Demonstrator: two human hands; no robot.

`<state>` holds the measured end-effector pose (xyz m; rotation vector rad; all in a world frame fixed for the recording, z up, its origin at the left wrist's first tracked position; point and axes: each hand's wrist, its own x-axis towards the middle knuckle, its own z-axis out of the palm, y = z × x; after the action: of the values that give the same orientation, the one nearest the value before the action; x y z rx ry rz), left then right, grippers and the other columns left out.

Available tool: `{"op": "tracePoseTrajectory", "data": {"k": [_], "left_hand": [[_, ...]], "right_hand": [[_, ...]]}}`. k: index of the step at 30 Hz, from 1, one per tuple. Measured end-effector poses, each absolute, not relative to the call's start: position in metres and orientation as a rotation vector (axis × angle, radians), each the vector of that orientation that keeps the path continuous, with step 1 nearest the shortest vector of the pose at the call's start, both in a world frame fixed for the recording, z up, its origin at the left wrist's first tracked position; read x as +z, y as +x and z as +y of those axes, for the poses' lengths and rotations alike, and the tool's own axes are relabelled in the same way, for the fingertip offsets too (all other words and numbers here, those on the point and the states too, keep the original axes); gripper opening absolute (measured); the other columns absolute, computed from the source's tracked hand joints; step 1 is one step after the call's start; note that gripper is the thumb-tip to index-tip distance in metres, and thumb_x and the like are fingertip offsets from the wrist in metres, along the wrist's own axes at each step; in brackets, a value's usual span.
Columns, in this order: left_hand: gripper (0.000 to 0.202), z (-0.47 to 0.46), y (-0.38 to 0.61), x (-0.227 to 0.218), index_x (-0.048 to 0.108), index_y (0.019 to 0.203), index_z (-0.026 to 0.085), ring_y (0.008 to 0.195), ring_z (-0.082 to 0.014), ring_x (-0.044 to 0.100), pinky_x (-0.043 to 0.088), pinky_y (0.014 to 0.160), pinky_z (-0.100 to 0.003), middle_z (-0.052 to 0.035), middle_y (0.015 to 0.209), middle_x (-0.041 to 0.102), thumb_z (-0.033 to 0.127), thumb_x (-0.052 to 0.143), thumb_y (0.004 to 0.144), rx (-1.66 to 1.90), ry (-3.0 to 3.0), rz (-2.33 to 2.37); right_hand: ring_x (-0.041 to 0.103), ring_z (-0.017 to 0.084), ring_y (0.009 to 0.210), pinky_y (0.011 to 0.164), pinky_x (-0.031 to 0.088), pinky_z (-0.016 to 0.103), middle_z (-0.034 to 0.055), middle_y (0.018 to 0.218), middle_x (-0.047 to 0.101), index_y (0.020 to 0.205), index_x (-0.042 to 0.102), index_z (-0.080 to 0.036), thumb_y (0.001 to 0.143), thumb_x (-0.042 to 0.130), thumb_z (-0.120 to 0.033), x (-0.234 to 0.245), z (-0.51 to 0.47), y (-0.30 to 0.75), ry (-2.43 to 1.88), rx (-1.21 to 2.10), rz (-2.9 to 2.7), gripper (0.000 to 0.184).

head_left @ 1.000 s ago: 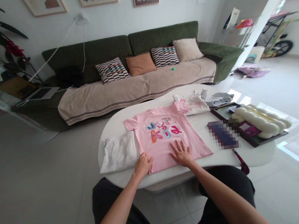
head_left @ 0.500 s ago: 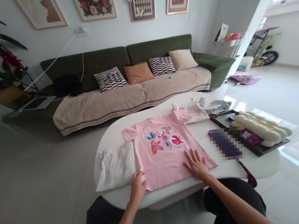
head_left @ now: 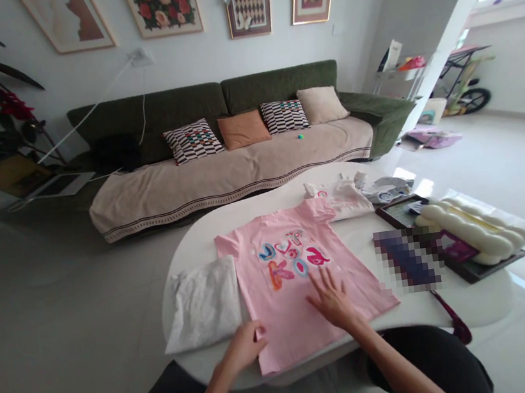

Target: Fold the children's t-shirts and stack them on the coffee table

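A pink T-shirt [head_left: 289,328] with colourful painted letters lies spread out on the white oval table [head_left: 195,237], its collar end away from me. My right hand [head_left: 331,300] rests palm down on the shirt, fingers spread just below the letters. At the shirt's left edge, near the hem, my left hand [head_left: 246,345] has its fingers curled and pinched against the fabric. Left of the T-shirt is a folded white-grey cloth garment [head_left: 204,304], close to my left forearm.
White crumpled clothing [head_left: 340,199] lies behind the shirt. To the right are a blurred dark blue item [head_left: 409,261], a dark red handle [head_left: 453,319] and a dark tray [head_left: 466,273] bearing a puffy cream object [head_left: 474,230]. A green sofa [head_left: 276,82] stands beyond the table.
My right hand has slid from near the hem up toward the letters. My left hand is now slightly above the shirt's lower left corner. The view has shifted a little.
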<state>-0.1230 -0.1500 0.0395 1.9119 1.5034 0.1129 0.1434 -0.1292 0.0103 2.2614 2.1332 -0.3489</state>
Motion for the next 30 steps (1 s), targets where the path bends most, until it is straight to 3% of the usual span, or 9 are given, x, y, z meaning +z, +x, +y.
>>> {"op": "tracePoseTrajectory", "data": {"k": [3,9,14,17,19,23,26,30], "left_hand": [[0.020,-0.084,-0.126,0.061,0.064,0.087,0.017,0.076,-0.0157,0.062,0.043,0.070,-0.022,-0.0033,0.078,0.067,0.020,0.049,0.075,-0.016,2.082,1.603],[0.032,0.043,-0.100,0.064,0.058,0.106,0.014,0.111,-0.0206,0.049,0.035,0.094,-0.029,-0.0135,0.114,0.056,0.014,0.038,0.080,0.174,2.251,1.714],[0.050,0.092,-0.060,0.031,0.038,0.130,0.011,0.130,-0.0232,0.026,0.023,0.104,-0.036,-0.0164,0.137,0.035,0.017,0.040,0.080,0.299,2.297,1.739],[0.061,0.109,-0.053,0.007,0.030,0.135,0.011,0.133,-0.0296,0.015,0.018,0.104,-0.048,-0.0170,0.144,0.022,0.031,0.044,0.080,0.281,2.284,1.731],[0.065,0.121,-0.057,-0.005,0.028,0.138,0.018,0.134,-0.0333,0.009,0.013,0.103,-0.056,-0.0121,0.146,0.018,0.046,0.042,0.080,0.227,2.261,1.713],[0.080,0.145,-0.072,-0.008,0.028,0.136,0.034,0.132,-0.0417,-0.001,0.008,0.098,-0.064,-0.0034,0.148,0.013,0.068,0.048,0.066,0.097,2.211,1.707],[0.074,0.164,-0.087,0.003,0.033,0.133,0.036,0.132,-0.0396,0.005,0.012,0.099,-0.059,-0.0031,0.147,0.017,0.065,0.050,0.067,0.079,2.210,1.697],[0.054,0.186,-0.127,0.019,0.043,0.126,0.026,0.125,-0.0289,0.033,0.029,0.096,-0.042,-0.0104,0.137,0.038,0.045,0.049,0.076,0.241,2.050,1.929]], "right_hand": [[0.003,0.027,0.135,0.101,0.015,0.055,0.0047,0.149,0.006,0.140,0.017,-0.031,0.085,0.035,-0.048,0.017,-0.109,0.094,2.132,-0.451,2.281,0.060],[0.009,0.028,0.134,0.103,0.016,0.052,0.0081,0.147,0.014,0.140,0.022,-0.020,0.087,0.032,-0.041,0.017,-0.051,0.085,2.087,-0.444,2.384,0.059],[0.015,0.026,0.134,0.102,0.023,0.044,0.0142,0.146,0.015,0.139,0.021,-0.006,0.088,0.028,-0.029,0.020,0.030,0.107,2.081,-0.398,2.404,0.057],[0.020,0.023,0.132,0.102,0.024,0.039,0.0148,0.146,0.016,0.138,0.024,-0.005,0.087,0.026,-0.021,0.016,0.076,0.109,2.012,-0.370,2.481,0.054],[0.019,0.022,0.133,0.104,0.022,0.039,0.0108,0.146,0.018,0.138,0.027,-0.010,0.087,0.028,-0.021,0.010,0.101,0.108,1.952,-0.358,2.543,0.052],[0.014,0.028,0.133,0.101,0.017,0.054,0.0023,0.146,0.022,0.137,0.029,-0.026,0.086,0.036,-0.042,-0.002,0.136,0.115,1.954,-0.353,2.574,0.054],[0.019,0.029,0.131,0.101,0.017,0.055,0.0055,0.145,0.025,0.136,0.032,-0.024,0.087,0.032,-0.042,-0.001,0.157,0.140,2.107,-0.322,2.495,0.052],[0.018,0.031,0.131,0.100,0.017,0.054,0.0127,0.143,0.028,0.140,0.022,-0.014,0.089,0.014,-0.027,0.013,0.177,0.201,2.445,-0.211,2.262,0.053]]}}
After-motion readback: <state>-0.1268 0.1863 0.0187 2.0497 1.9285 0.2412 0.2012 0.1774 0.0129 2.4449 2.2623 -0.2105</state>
